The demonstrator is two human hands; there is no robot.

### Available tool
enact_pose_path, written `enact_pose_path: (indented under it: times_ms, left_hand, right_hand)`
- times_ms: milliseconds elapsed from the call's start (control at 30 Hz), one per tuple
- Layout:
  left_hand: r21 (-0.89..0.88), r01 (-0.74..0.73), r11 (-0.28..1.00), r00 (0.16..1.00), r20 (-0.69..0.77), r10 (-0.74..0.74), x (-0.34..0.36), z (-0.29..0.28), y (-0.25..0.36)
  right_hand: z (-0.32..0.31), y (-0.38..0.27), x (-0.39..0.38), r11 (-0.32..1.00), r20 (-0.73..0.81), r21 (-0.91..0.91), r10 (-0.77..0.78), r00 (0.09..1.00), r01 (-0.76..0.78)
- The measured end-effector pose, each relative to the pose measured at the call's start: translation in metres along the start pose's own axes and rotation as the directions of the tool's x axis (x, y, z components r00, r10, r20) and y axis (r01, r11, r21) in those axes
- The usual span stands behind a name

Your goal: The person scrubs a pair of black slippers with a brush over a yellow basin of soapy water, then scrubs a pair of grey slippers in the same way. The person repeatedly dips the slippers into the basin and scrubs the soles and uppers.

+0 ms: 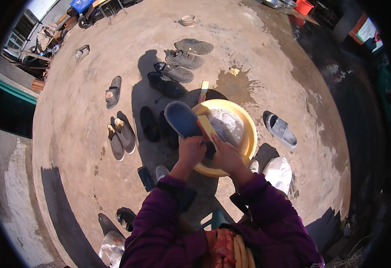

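My left hand grips a dark grey-blue slipper by its lower end, sole facing up. My right hand is closed on a scrub brush with a pale yellow back and red bristles, held against the slipper's right edge. Both are over a yellow basin of soapy water. A second brush stands behind the basin's back rim. Dark shoes lie in my shadow left of the basin, and a light grey slide lies to its right.
Shoes form a row behind the basin; others sit left, near a single slide. A white bag is at right, a small round container farther back. Stacked clutter, metal basins and a red tub edge the yard.
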State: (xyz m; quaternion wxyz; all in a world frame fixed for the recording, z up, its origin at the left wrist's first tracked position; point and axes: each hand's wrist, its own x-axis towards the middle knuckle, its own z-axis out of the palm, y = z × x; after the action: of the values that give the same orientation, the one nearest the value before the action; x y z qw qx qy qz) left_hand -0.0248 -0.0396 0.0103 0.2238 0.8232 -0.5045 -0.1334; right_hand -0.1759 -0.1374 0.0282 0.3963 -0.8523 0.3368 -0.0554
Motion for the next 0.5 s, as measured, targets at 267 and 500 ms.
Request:
enact_pose_path:
  times_ms: [267, 500]
  left_hand:
    - [0.022, -0.291, 0.956, 0.954, 0.088, 0.288, -0.013, 0.004, 0.023]
    - [-0.018, -0.488, 0.872, 0.836, 0.277, 0.474, -0.024, 0.003, 0.039]
  right_hand:
    - [-0.01, 0.045, 0.033, 0.995, -0.399, 0.086, -0.009, 0.917, 0.047]
    - [-0.029, 0.044, 0.034, 0.616, -0.159, 0.783, 0.335, 0.929, -0.089]
